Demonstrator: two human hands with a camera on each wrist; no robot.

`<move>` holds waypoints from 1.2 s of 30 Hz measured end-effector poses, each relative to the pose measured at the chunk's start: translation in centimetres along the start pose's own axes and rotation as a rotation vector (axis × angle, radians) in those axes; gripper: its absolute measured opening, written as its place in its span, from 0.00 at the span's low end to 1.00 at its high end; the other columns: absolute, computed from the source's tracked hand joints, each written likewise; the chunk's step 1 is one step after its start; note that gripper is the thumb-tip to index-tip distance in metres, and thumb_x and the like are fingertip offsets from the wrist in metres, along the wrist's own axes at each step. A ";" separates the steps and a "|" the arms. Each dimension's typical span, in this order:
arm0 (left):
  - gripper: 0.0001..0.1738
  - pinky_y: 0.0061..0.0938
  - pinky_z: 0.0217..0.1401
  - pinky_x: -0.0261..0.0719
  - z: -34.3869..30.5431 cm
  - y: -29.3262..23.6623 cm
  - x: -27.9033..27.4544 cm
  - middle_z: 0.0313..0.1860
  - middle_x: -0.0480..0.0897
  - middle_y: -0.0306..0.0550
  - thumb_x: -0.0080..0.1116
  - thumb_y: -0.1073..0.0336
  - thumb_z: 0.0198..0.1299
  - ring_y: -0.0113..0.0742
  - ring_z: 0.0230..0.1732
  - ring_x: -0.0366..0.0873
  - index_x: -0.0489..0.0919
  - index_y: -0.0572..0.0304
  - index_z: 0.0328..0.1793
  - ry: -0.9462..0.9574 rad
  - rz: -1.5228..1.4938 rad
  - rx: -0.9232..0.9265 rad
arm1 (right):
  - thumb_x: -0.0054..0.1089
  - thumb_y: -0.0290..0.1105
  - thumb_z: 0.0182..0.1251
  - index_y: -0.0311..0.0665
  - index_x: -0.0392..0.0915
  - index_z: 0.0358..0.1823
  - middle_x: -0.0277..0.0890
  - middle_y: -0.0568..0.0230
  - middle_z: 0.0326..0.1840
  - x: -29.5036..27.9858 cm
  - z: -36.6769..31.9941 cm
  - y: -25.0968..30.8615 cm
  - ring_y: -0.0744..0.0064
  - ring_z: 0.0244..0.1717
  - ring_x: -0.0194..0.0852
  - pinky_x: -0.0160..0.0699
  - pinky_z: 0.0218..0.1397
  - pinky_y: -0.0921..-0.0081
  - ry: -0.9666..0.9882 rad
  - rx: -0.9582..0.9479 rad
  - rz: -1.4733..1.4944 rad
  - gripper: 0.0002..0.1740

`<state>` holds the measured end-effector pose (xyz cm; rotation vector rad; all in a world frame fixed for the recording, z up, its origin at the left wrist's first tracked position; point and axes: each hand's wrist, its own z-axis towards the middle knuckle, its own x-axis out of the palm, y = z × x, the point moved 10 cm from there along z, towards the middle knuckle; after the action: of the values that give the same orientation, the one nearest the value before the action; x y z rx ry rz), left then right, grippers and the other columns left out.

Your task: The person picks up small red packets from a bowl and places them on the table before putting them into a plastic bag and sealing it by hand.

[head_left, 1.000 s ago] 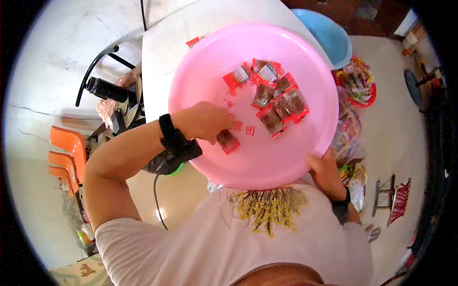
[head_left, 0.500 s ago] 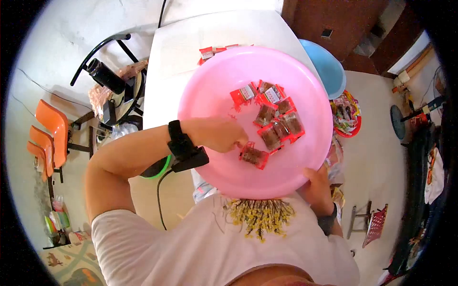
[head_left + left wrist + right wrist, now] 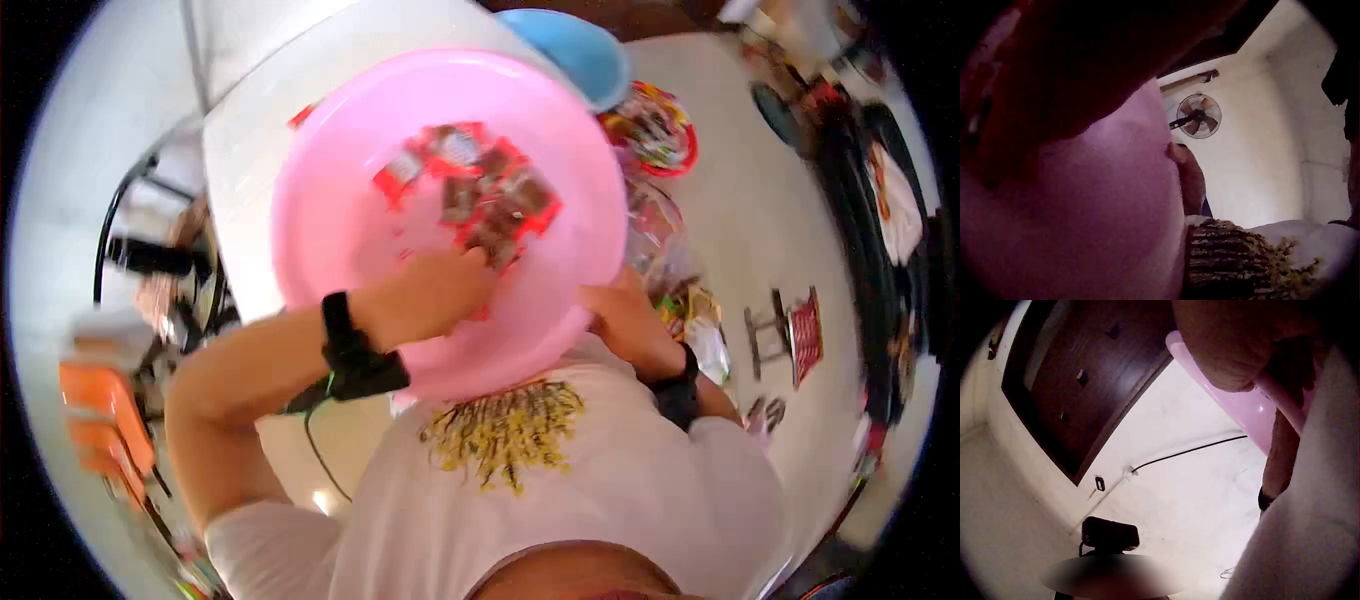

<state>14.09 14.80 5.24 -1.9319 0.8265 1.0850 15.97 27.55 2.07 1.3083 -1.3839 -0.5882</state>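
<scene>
Whitish cloth, the person's shirt [image 3: 540, 490], was seen just beside the near rim of the pink basin [image 3: 340, 220]; a nudge to the basin could have been caused there by any lean of the body. At its near right rim the basin was gripped by the right hand [image 3: 630, 315], with the thumb laid over the edge. Because the basin appeared to reach past the edge of the bench [image 3: 240, 165], tipping was judged possible if that grip were slackened or borne down upon.

Inside the basin, the left hand [image 3: 430, 290] was held at the near side of the red-edged packets [image 3: 460, 200]; whether one was pinched by its fingers could not be told, owing to blur and to the hand's own cover. The packets were heaped around the middle of the basin, some overlapping, so a neighbour could have been dragged along or the heap scattered by a careless sweep. Slick wrapping was judged likely to slip.

Farther off, a red piece [image 3: 302, 115] was partly hidden by the basin's far left rim; it could have been pushed away if the basin were shifted. Beyond the far right rim, a blue tub [image 3: 590, 65] could have been knocked by the same shift.
</scene>
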 end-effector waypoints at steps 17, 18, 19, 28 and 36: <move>0.07 0.36 0.37 0.74 -5.5 2.9 -15.7 0.29 0.77 0.45 0.63 0.69 0.52 0.45 0.35 0.76 0.77 0.58 0.36 -0.599 0.048 0.066 | 0.56 0.28 0.62 0.31 0.72 0.60 0.80 0.63 0.50 -2.1 -0.5 1.8 0.71 0.48 0.80 0.79 0.53 0.71 0.052 -0.005 -0.066 0.23; 0.06 0.29 0.34 0.73 -7.7 4.9 -18.1 0.31 0.79 0.43 0.65 0.71 0.52 0.39 0.32 0.75 0.79 0.60 0.35 -0.685 0.021 -0.141 | 0.55 0.28 0.61 0.31 0.70 0.61 0.79 0.61 0.53 -3.3 -0.8 2.3 0.68 0.50 0.79 0.78 0.55 0.70 -0.028 -0.045 -0.006 0.25; 0.05 0.24 0.32 0.72 -10.2 6.2 -20.1 0.31 0.79 0.41 0.66 0.72 0.53 0.32 0.30 0.75 0.81 0.61 0.35 -0.837 0.040 -0.156 | 0.55 0.28 0.61 0.31 0.69 0.63 0.77 0.59 0.55 -4.6 -1.2 2.7 0.66 0.53 0.78 0.76 0.58 0.69 -0.118 -0.085 0.048 0.27; 0.04 0.38 0.35 0.76 -15.5 20.6 -13.9 0.30 0.79 0.48 0.62 0.70 0.54 0.48 0.33 0.79 0.85 0.53 0.35 -1.293 0.072 -0.661 | 0.49 0.30 0.64 0.29 0.59 0.70 0.71 0.55 0.64 -11.9 -1.4 7.9 0.60 0.62 0.71 0.70 0.66 0.63 -0.250 -0.297 0.064 0.31; 0.28 0.44 0.55 0.76 -12.1 21.4 -3.7 0.61 0.71 0.58 0.62 0.67 0.53 0.56 0.60 0.71 0.71 0.58 0.62 -0.991 -0.025 -0.800 | 0.49 0.29 0.69 0.30 0.66 0.65 0.74 0.56 0.60 -14.7 2.6 11.0 0.65 0.61 0.73 0.72 0.66 0.64 -0.421 -0.266 0.379 0.24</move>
<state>-0.06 -5.63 6.36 -1.5759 -0.2334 2.2867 6.63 43.14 5.77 0.7048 -1.7728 -0.7809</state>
